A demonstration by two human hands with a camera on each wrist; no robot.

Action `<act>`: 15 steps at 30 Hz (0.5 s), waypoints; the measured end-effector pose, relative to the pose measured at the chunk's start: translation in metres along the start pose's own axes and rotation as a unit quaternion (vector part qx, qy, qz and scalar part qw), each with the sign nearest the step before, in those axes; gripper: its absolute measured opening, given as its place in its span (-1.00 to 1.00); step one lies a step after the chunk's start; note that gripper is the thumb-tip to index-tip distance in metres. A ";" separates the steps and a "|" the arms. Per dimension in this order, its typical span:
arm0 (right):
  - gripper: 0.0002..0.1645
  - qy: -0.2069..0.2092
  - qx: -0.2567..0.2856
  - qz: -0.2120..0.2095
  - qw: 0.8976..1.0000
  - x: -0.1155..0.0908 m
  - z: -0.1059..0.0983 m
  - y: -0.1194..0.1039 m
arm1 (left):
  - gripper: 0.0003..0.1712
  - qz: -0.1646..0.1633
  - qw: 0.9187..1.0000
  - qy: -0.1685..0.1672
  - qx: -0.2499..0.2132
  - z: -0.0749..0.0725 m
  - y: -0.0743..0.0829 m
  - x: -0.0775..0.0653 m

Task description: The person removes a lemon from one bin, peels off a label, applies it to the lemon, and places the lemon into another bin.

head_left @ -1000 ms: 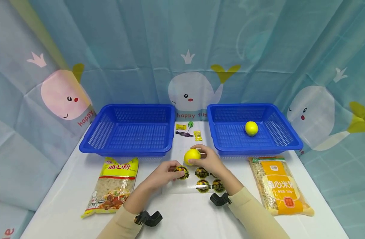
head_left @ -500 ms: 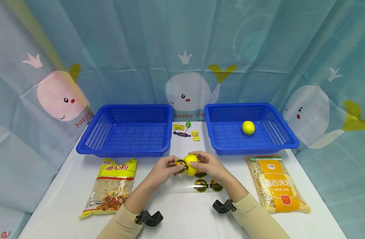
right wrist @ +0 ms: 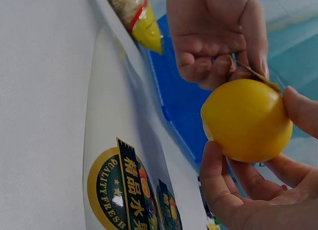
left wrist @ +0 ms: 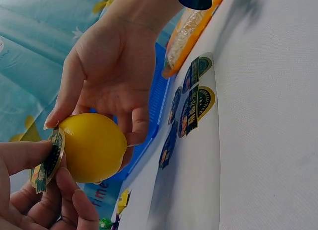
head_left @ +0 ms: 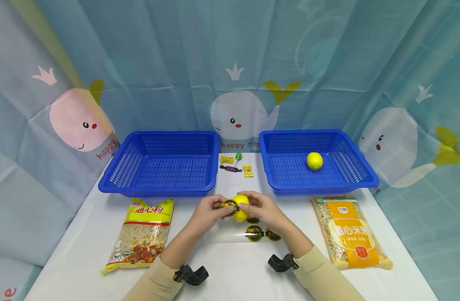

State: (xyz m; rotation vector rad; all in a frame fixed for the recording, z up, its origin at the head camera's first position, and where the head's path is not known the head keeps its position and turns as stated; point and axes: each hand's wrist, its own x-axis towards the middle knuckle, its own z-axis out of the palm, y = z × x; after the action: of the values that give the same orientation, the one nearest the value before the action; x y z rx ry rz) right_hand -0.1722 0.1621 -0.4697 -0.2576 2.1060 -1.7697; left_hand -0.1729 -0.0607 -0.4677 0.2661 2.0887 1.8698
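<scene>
Above the sticker sheet, my right hand (head_left: 267,211) holds a yellow lemon (head_left: 242,215) in its fingertips. From the other side, my left hand (head_left: 204,215) pinches a round black-and-gold label sticker (left wrist: 55,158) between thumb and fingers. The sticker stands on edge right at the lemon's left side, overlapping it in the head view. In the right wrist view the sticker (right wrist: 266,81) shows only as a thin edge along the lemon (right wrist: 247,121), close to my right thumb. Below lies the clear sheet (head_left: 224,237) with several printed stickers (head_left: 255,234).
Two blue baskets stand at the back; the right basket (head_left: 324,190) holds another lemon (head_left: 314,161), beside the left basket (head_left: 158,192). Between them lie wrapped candies (head_left: 231,168) and a green lollipop (head_left: 239,156). Pasta bags flank my arms, one left (head_left: 139,236), one right (head_left: 351,234).
My hands have come together: the right hand brought the lemon down slightly, the left hand raised the sticker to its side. Over the last half second they have barely moved.
</scene>
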 end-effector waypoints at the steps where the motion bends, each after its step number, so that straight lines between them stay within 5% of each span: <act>1: -0.31 -0.001 0.001 0.000 1.000 0.000 0.000 0.000 | -0.73 0.000 1.000 0.002 -0.001 0.001 0.000 0.000; 15: -0.28 0.024 -0.023 -0.028 0.999 -0.008 -0.002 -0.003 | -0.74 0.003 1.000 0.025 0.010 0.012 0.003 -0.006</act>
State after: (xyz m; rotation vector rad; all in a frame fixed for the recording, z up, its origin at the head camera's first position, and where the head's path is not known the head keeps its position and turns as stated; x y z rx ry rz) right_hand -0.1661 0.1658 -0.4653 -0.2919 2.1954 -1.7763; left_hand -0.1634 -0.0508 -0.4650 0.2334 2.1420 1.8792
